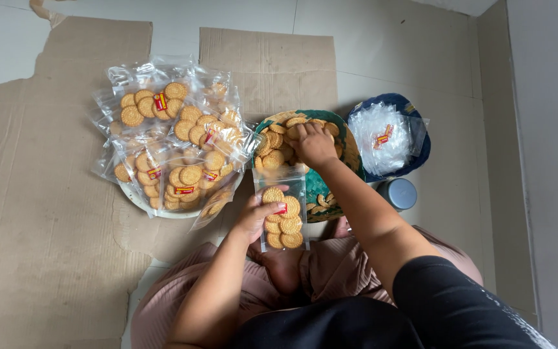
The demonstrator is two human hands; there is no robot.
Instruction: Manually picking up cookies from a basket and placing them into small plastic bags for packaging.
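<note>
Over the green bowl [330,187] of biscuits, the right hand [313,143] curls its fingers onto a biscuit while the left hand [253,218] pinches the half-filled clear bag [282,210] just beside it, best held upright, mouth open.

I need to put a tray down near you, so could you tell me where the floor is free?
Free: the flat cardboard left of the pile of filled bags. Crowded: the biscuit bowl, where the right hand reaches, the bowl of empty bags, and the grey lid.
</note>
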